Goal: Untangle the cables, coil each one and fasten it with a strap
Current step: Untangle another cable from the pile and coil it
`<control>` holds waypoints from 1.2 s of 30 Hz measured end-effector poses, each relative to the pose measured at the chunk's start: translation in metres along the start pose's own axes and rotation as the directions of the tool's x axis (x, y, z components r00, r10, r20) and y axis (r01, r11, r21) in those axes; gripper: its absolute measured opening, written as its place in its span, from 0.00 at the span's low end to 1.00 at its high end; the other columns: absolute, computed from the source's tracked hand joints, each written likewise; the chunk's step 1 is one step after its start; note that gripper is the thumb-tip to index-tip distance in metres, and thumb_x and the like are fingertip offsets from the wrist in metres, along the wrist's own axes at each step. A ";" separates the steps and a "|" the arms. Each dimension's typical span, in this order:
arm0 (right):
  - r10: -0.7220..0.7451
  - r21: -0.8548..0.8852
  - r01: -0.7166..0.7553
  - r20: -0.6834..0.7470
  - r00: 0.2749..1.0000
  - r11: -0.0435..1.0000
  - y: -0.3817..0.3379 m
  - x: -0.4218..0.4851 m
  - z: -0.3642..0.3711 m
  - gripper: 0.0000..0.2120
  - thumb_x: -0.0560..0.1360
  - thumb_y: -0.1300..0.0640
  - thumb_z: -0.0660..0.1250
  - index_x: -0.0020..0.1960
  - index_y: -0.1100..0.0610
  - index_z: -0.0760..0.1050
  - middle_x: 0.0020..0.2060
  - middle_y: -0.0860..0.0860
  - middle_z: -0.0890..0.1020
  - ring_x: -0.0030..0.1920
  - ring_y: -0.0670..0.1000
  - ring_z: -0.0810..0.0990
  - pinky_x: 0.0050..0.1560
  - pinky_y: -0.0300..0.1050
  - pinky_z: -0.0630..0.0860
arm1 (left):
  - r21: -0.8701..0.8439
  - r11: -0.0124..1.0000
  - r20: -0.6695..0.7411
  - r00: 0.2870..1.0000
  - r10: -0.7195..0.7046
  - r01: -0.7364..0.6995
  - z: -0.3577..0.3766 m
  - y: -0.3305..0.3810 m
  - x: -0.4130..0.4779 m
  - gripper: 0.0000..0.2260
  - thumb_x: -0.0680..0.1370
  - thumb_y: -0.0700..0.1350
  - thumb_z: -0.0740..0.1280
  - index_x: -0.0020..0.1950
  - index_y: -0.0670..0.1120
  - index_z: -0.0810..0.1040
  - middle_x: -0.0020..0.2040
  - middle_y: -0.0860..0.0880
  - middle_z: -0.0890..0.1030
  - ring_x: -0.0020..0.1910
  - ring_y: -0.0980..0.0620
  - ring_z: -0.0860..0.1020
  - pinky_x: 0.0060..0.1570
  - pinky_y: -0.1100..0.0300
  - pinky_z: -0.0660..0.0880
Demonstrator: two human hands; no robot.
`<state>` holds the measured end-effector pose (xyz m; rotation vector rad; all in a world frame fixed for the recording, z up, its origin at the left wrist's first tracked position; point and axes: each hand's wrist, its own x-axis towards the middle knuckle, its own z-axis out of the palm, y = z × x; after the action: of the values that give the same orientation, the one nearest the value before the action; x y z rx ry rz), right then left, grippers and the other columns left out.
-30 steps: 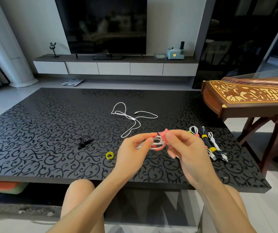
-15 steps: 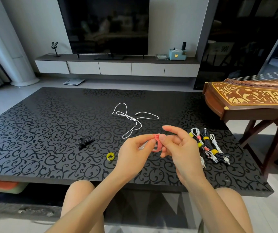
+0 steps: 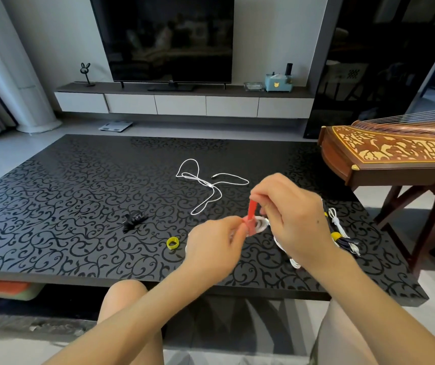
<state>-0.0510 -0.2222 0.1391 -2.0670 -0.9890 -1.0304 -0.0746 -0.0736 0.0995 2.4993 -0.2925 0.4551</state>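
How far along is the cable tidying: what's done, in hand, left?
Done: strapped black and white cable bundles lie at right. In hand: left hand pinches the coiled white cable, right hand pinches its red strap. Left: the loose white cable, uncoiled; a yellow rolled strap nearby.

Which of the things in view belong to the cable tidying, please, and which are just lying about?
Part of the job: red strap, white coil, loose white cable, yellow strap, black strap, strapped bundles.
Just lying about: television, zither, floor scale, rabbit figure.
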 end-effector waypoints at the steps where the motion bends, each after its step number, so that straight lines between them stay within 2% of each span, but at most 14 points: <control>1: -0.027 -0.018 0.027 0.013 1.000 0.999 0.000 0.007 -0.002 0.16 0.81 0.58 0.57 0.40 0.65 0.76 0.36 0.54 0.77 0.29 0.53 0.75 0.27 0.50 0.73 | 0.108 0.985 -0.064 0.987 0.145 -0.137 0.002 0.002 -0.002 0.15 0.79 0.52 0.56 0.38 0.49 0.76 0.24 0.54 0.71 0.24 0.51 0.72 0.23 0.60 0.59; 4: 0.025 -0.030 -0.024 0.041 0.999 0.999 0.002 0.016 -0.008 0.11 0.79 0.61 0.59 0.41 0.64 0.75 0.36 0.53 0.77 0.30 0.52 0.76 0.29 0.48 0.74 | 0.277 0.915 -0.079 0.943 0.324 -0.291 0.002 0.000 0.004 0.16 0.77 0.50 0.56 0.31 0.46 0.70 0.19 0.53 0.66 0.16 0.50 0.65 0.20 0.65 0.53; 6: 0.248 0.129 -0.255 0.064 0.967 0.958 0.002 0.009 -0.010 0.09 0.79 0.64 0.59 0.42 0.61 0.74 0.35 0.51 0.78 0.31 0.48 0.78 0.31 0.43 0.75 | 0.335 0.878 -0.055 0.923 0.381 -0.342 0.005 -0.009 0.007 0.15 0.76 0.48 0.58 0.31 0.45 0.70 0.20 0.52 0.68 0.17 0.49 0.66 0.20 0.63 0.57; 10: 0.593 0.473 -0.629 0.247 0.767 0.617 -0.011 -0.007 -0.011 0.09 0.81 0.63 0.55 0.43 0.60 0.70 0.36 0.55 0.81 0.32 0.52 0.82 0.30 0.45 0.79 | 0.290 0.879 0.280 0.912 0.301 -0.379 0.004 0.000 -0.004 0.11 0.81 0.47 0.60 0.40 0.45 0.71 0.33 0.49 0.75 0.33 0.47 0.74 0.33 0.57 0.63; 12: 0.596 0.511 -0.666 0.324 0.735 0.544 -0.017 -0.011 -0.010 0.09 0.82 0.62 0.55 0.43 0.60 0.69 0.35 0.54 0.81 0.32 0.52 0.80 0.32 0.48 0.79 | 0.112 0.966 0.459 0.875 0.156 -0.231 0.000 0.005 -0.005 0.12 0.82 0.49 0.56 0.42 0.46 0.68 0.38 0.49 0.77 0.38 0.50 0.74 0.38 0.58 0.65; 14: 0.614 0.625 -0.674 0.367 0.698 0.394 -0.022 -0.014 -0.011 0.11 0.82 0.62 0.54 0.41 0.61 0.67 0.34 0.54 0.78 0.30 0.52 0.76 0.30 0.51 0.73 | -0.236 0.965 0.617 0.785 0.055 0.118 -0.007 0.008 0.001 0.11 0.82 0.46 0.58 0.40 0.46 0.72 0.40 0.49 0.81 0.36 0.56 0.77 0.42 0.66 0.72; 16: 0.620 0.730 -0.629 0.369 0.693 0.268 -0.025 -0.016 -0.016 0.12 0.81 0.60 0.56 0.39 0.61 0.67 0.33 0.56 0.77 0.31 0.53 0.74 0.31 0.53 0.70 | -0.515 0.684 0.768 0.632 0.100 0.517 -0.013 0.008 0.006 0.10 0.81 0.40 0.60 0.41 0.43 0.75 0.41 0.45 0.82 0.41 0.54 0.81 0.51 0.62 0.78; 17: 0.609 0.754 -0.604 0.359 0.707 0.257 -0.027 -0.017 -0.018 0.12 0.80 0.59 0.57 0.39 0.62 0.68 0.33 0.57 0.77 0.31 0.55 0.74 0.32 0.54 0.70 | -0.551 0.550 0.805 0.574 0.151 0.628 -0.016 0.007 0.008 0.09 0.81 0.38 0.60 0.42 0.41 0.74 0.41 0.43 0.82 0.43 0.50 0.82 0.53 0.57 0.78; 19: 0.557 0.758 -0.561 0.321 0.766 0.334 -0.031 -0.022 -0.022 0.12 0.79 0.57 0.59 0.40 0.62 0.69 0.34 0.58 0.78 0.33 0.57 0.75 0.35 0.55 0.72 | -0.546 0.458 0.834 0.504 0.222 0.702 -0.018 0.011 0.007 0.06 0.81 0.38 0.59 0.44 0.40 0.71 0.42 0.40 0.83 0.44 0.44 0.82 0.52 0.52 0.79; 23: 0.511 0.682 -0.495 0.203 0.835 0.538 -0.042 -0.028 -0.038 0.10 0.76 0.60 0.59 0.38 0.62 0.72 0.33 0.56 0.79 0.33 0.55 0.77 0.37 0.46 0.75 | -0.550 0.443 0.817 0.565 0.112 0.708 -0.015 0.026 0.004 0.06 0.82 0.37 0.55 0.49 0.40 0.71 0.38 0.41 0.81 0.36 0.44 0.82 0.42 0.52 0.81; 25: 0.569 0.655 -0.531 0.184 0.802 0.538 -0.041 -0.029 -0.046 0.09 0.73 0.62 0.60 0.35 0.64 0.70 0.29 0.56 0.77 0.29 0.53 0.74 0.33 0.43 0.72 | -0.606 0.466 0.741 0.670 0.035 0.645 -0.013 0.028 0.004 0.06 0.81 0.36 0.54 0.51 0.38 0.70 0.30 0.44 0.78 0.31 0.45 0.80 0.40 0.51 0.80; 27: 0.634 0.577 -0.615 0.205 0.746 0.537 -0.036 -0.030 -0.047 0.13 0.71 0.58 0.66 0.34 0.64 0.67 0.25 0.55 0.72 0.26 0.50 0.70 0.30 0.41 0.68 | -0.647 0.473 0.695 0.718 0.044 0.597 -0.011 0.028 0.003 0.08 0.80 0.35 0.52 0.51 0.39 0.71 0.27 0.44 0.77 0.34 0.43 0.81 0.49 0.48 0.79; 31: 0.724 0.322 -0.803 0.353 0.593 0.501 -0.026 -0.031 -0.041 0.17 0.66 0.54 0.77 0.35 0.58 0.69 0.24 0.53 0.68 0.24 0.48 0.63 0.26 0.39 0.63 | -0.700 0.323 0.695 0.710 0.109 0.636 -0.013 0.032 -0.002 0.11 0.79 0.34 0.55 0.52 0.40 0.77 0.36 0.40 0.82 0.42 0.43 0.83 0.51 0.53 0.80; 36: 0.666 0.238 -0.882 0.583 0.465 0.407 -0.022 -0.026 -0.047 0.05 0.69 0.60 0.75 0.41 0.61 0.81 0.19 0.46 0.67 0.19 0.41 0.61 0.22 0.29 0.59 | -0.690 0.179 0.723 0.682 0.111 0.702 -0.007 0.024 -0.009 0.03 0.75 0.37 0.63 0.43 0.43 0.75 0.30 0.48 0.75 0.26 0.53 0.76 0.36 0.55 0.80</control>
<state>-0.0982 -0.2559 0.1454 -1.9068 -0.2318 0.2071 -0.0921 -0.0879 0.1134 1.2015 -0.1632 -0.7065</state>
